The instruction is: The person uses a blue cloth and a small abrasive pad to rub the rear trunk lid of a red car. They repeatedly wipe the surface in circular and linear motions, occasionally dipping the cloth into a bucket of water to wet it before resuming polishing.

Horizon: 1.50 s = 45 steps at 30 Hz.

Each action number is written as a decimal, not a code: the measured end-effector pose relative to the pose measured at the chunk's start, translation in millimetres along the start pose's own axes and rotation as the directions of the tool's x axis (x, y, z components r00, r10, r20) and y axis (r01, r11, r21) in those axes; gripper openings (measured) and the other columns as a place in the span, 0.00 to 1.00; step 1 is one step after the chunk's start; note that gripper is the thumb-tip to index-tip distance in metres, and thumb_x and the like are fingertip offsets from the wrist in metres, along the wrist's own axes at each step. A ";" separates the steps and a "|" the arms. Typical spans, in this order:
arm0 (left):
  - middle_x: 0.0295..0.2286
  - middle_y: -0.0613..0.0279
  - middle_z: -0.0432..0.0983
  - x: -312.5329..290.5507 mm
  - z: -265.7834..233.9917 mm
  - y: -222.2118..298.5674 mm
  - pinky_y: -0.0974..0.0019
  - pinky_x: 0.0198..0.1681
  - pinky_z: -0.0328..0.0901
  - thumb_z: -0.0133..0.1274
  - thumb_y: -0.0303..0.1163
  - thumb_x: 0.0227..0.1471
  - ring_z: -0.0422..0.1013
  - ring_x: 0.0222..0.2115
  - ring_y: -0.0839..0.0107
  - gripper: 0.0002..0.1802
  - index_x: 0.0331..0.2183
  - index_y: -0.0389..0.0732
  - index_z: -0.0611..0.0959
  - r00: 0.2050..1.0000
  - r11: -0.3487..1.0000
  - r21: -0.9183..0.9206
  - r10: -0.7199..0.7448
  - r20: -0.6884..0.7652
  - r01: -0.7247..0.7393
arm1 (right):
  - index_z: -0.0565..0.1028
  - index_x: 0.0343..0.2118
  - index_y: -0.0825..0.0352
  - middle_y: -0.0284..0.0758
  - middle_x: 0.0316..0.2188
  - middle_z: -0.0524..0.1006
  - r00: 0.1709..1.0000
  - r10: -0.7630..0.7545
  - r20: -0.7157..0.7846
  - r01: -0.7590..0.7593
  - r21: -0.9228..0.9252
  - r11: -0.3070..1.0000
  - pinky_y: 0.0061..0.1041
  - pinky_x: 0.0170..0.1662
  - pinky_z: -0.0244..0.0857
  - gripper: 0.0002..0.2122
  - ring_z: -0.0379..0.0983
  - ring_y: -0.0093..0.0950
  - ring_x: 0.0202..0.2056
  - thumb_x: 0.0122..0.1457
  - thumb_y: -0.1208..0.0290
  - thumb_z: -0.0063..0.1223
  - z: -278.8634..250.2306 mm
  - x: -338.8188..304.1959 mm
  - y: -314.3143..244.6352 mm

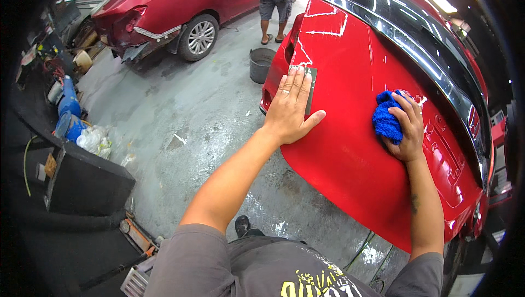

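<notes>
My left hand lies flat on the left side of a red car's trunk lid, fingers stretched and thumb spread. Under its fingers is a dark grey-green sheet of sandpaper, mostly covered by the hand. Farther right on the same lid, my right hand is closed around a bunched blue cloth, which touches the paint. Around my left hand the red surface looks dull. White, glossy streaks show near the lid's upper left edge and beside the cloth.
A second red car without its rear bumper stands at the far left. Near it are a dark bucket and another person. A black cabinet and a plastic bag are at left. Hoses lie on the floor.
</notes>
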<state>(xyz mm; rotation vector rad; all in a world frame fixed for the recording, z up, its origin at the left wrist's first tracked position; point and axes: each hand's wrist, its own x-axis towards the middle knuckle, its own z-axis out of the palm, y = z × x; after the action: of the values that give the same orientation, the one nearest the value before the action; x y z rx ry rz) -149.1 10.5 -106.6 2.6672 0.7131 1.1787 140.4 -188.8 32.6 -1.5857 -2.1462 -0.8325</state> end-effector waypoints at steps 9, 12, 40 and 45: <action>0.73 0.23 0.51 -0.9 -0.5 -4.3 0.33 0.78 0.45 0.55 0.67 0.64 0.48 0.75 0.28 0.60 0.73 0.24 0.60 0.991 0.990 -0.095 0.097 -0.087 -0.106 | 0.78 0.49 0.58 0.45 0.64 0.78 0.998 0.042 0.042 -0.042 0.001 0.999 0.56 0.67 0.65 0.27 0.72 0.56 0.65 0.45 0.60 0.74 -6.4 -1.4 -3.0; 0.72 0.25 0.55 90.8 -9.4 -39.8 0.39 0.79 0.44 0.53 0.62 0.67 0.49 0.76 0.32 0.54 0.72 0.23 0.63 0.994 0.999 0.009 0.049 -0.098 -0.049 | 0.78 0.50 0.58 0.45 0.64 0.78 1.000 0.015 0.012 -0.015 0.003 1.000 0.56 0.67 0.65 0.27 0.72 0.56 0.65 0.45 0.59 0.74 -0.7 11.0 -4.1; 0.75 0.23 0.46 142.8 -20.2 -51.3 0.47 0.81 0.40 0.49 0.68 0.68 0.42 0.78 0.38 0.61 0.74 0.21 0.54 0.996 0.996 0.017 -0.084 0.034 0.084 | 0.79 0.50 0.57 0.45 0.64 0.78 1.000 0.007 0.002 -0.008 0.032 0.999 0.55 0.66 0.66 0.28 0.74 0.54 0.65 0.44 0.59 0.75 -3.3 17.3 -5.5; 0.73 0.16 0.45 -37.0 -7.0 31.5 0.31 0.78 0.43 0.58 0.70 0.61 0.39 0.77 0.23 0.67 0.72 0.18 0.56 0.987 0.979 -0.164 0.139 0.086 -0.124 | 0.79 0.49 0.57 0.44 0.63 0.79 0.998 0.061 0.020 -0.061 0.007 0.998 0.55 0.66 0.67 0.28 0.74 0.54 0.64 0.43 0.58 0.75 -9.2 -5.6 0.6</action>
<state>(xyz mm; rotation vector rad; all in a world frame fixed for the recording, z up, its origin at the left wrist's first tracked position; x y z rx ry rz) -164.1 -35.2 -116.5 2.6506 0.4151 1.0761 142.1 -198.7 36.6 -1.6530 -2.1007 -0.7918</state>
